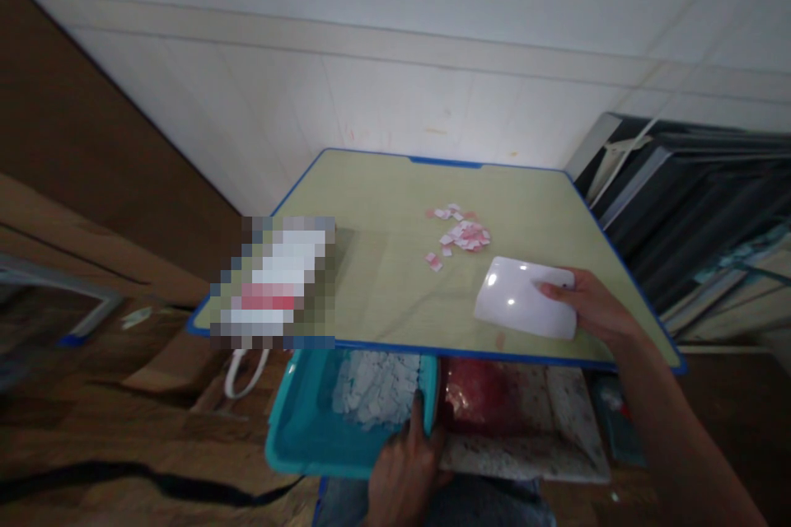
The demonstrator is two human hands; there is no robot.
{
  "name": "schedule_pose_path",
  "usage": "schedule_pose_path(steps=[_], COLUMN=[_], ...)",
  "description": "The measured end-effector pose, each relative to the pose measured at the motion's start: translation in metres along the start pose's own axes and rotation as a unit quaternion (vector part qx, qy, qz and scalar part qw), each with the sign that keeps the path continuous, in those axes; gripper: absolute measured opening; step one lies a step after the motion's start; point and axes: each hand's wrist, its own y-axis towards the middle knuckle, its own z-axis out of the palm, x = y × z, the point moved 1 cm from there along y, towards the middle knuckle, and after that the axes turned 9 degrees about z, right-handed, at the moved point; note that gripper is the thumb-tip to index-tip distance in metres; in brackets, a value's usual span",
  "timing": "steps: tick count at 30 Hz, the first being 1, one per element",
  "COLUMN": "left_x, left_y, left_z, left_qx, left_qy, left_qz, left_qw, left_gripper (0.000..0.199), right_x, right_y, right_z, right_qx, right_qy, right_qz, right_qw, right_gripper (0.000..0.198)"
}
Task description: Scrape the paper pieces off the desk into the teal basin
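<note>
My right hand (590,300) grips a glossy white curved plastic panel (525,309) by its right end, thumb on top. The panel rests on or just above the right front of a pale table (383,263) with a blue edge. Beyond it lies a loose pile of small white and pink pieces (466,236), like cut paper. Down at the front, my left hand (404,465) is closed on the near right rim of a teal plastic basin (327,461), index finger stretched along the side. Many small white pieces (380,387) lie inside the basin.
On the table's left stands a blurred-out white and red item (278,276); a white loop (238,383) hangs below it. A stained tray (531,457) holding something red (479,395) sits right of the basin. Dark panels (704,198) lean at right; a wall closes the back.
</note>
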Motion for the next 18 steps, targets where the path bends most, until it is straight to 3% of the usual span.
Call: schedule_pose_path(steps=[7, 18], left_x=[0.0, -0.006], left_y=[-0.001, 0.001], left_z=[-0.002, -0.014], left_qx=[0.033, 0.025], left_qy=[0.011, 0.014], left_qz=[-0.003, -0.024], left_qw=[0.999, 0.999], left_gripper=[0.051, 0.051], right_x=[-0.004, 0.004], right_y=[-0.015, -0.036], right_z=[0.009, 0.02], right_qx=[0.023, 0.003], right_qy=[-0.029, -0.079], right_qz=[0.0, -0.032], right_qw=[0.999, 0.996], right_gripper=[0.044, 0.024])
